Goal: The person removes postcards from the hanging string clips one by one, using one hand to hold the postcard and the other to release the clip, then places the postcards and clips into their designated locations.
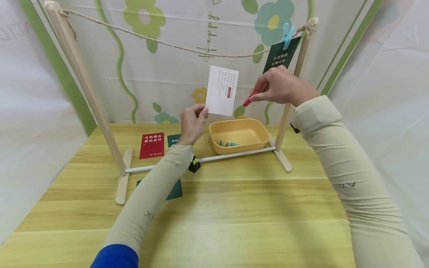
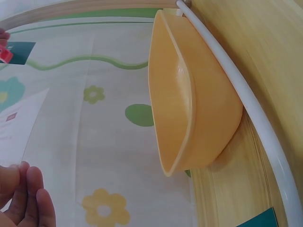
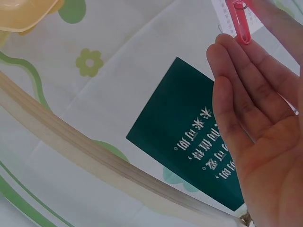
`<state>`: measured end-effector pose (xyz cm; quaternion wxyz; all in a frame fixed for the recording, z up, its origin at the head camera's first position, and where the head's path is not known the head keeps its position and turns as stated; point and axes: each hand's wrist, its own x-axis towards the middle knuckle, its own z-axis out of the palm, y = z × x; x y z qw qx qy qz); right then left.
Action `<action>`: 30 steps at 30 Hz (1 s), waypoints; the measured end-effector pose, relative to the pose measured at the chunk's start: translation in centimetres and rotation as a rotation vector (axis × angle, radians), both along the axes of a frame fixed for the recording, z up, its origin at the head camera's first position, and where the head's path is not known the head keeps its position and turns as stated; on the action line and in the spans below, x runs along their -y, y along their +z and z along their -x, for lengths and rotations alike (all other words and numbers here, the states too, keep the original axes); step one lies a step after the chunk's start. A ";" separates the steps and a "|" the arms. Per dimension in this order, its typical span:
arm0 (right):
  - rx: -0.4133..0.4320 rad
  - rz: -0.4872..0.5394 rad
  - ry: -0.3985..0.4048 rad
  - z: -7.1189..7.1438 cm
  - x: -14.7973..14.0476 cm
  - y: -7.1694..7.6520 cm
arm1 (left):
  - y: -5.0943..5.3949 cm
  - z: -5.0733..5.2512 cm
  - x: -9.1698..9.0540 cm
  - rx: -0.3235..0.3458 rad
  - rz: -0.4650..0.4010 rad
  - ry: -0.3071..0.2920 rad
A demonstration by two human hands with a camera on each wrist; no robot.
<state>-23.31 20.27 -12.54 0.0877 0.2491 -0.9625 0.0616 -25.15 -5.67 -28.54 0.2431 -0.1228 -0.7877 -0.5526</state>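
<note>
A white card (image 1: 221, 91) with small print and a red mark is pinched at its lower left corner by my left hand (image 1: 193, 123), below the sagging twine (image 1: 161, 45). Between thumb and fingers my right hand (image 1: 279, 85) holds a red clothespin (image 1: 250, 98), a little right of the card and apart from it. Behind the right hand a dark green card (image 1: 283, 54) hangs from the twine by a light blue clothespin (image 1: 287, 36). The right wrist view shows the red clothespin (image 3: 241, 23) at the fingertips and the green card (image 3: 182, 127) beyond the hand.
Wooden posts (image 1: 88, 93) hold the twine, with a white bar (image 1: 231, 154) joining their feet. A yellow basin (image 1: 241, 137) contains several clothespins. On the table (image 1: 234, 216) lie a red card (image 1: 152, 145), a green card (image 1: 173, 140) and another green card (image 1: 175, 190) partly under the left arm.
</note>
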 end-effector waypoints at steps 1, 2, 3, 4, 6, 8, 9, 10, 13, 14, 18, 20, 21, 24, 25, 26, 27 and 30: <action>0.002 0.001 0.001 0.0 0.0 -0.1 | 0.0 0.0 0.1 0.000 0.002 0.002; 0.004 -0.001 -0.001 0.1 0.0 -0.3 | 0.0 0.0 0.1 -0.001 0.003 0.004; 0.008 -0.004 -0.004 0.1 0.0 -0.4 | 0.0 -0.1 0.1 -0.003 0.003 0.004; 0.013 -0.005 -0.007 0.2 0.0 -0.5 | 0.0 -0.1 0.2 -0.005 0.003 0.004; 0.023 -0.007 -0.013 0.3 0.0 -0.8 | 0.0 -0.1 0.3 -0.011 -0.001 0.002; 0.034 -0.007 -0.016 0.4 0.0 -1.0 | -0.1 -0.2 0.5 -0.019 -0.001 0.003; 0.038 -0.005 -0.016 0.4 -0.1 -1.2 | -0.1 -0.1 0.6 -0.023 -0.001 0.003; 0.042 -0.003 -0.016 0.4 -0.1 -1.3 | -0.1 -0.2 0.6 -0.027 0.000 0.003; 0.050 -0.001 -0.018 0.6 -0.1 -1.7 | -0.2 -0.2 0.9 -0.033 0.005 0.001; 0.053 0.000 -0.021 0.6 -0.2 -1.8 | -0.3 -0.2 1.0 -0.034 0.006 0.000; 0.066 0.006 -0.024 0.9 -0.2 -2.3 | -0.4 -0.3 1.3 -0.032 0.001 -0.003; 0.072 0.009 -0.024 1.0 -0.3 -2.5 | -0.4 -0.3 1.5 -0.031 0.002 0.001; 0.076 0.010 -0.022 1.1 -0.3 -2.6 | -0.4 -0.3 1.6 -0.030 -0.001 0.002; 0.090 0.014 -0.019 1.2 -0.3 -3.0 | -0.5 -0.5 1.8 -0.025 -0.005 0.004; 0.094 0.016 -0.015 1.3 -0.3 -3.2 | -0.5 -0.5 1.9 -0.023 -0.005 0.005; 0.099 0.017 -0.013 1.3 -0.4 -3.3 | -0.5 -0.6 2.0 -0.021 -0.006 0.005; 0.103 0.018 -0.011 1.4 -0.4 -3.5 | -0.5 -0.6 2.1 -0.017 -0.008 0.003; 0.115 0.017 -0.003 1.4 -0.5 -4.0 | -0.6 -0.7 2.3 -0.004 0.002 0.002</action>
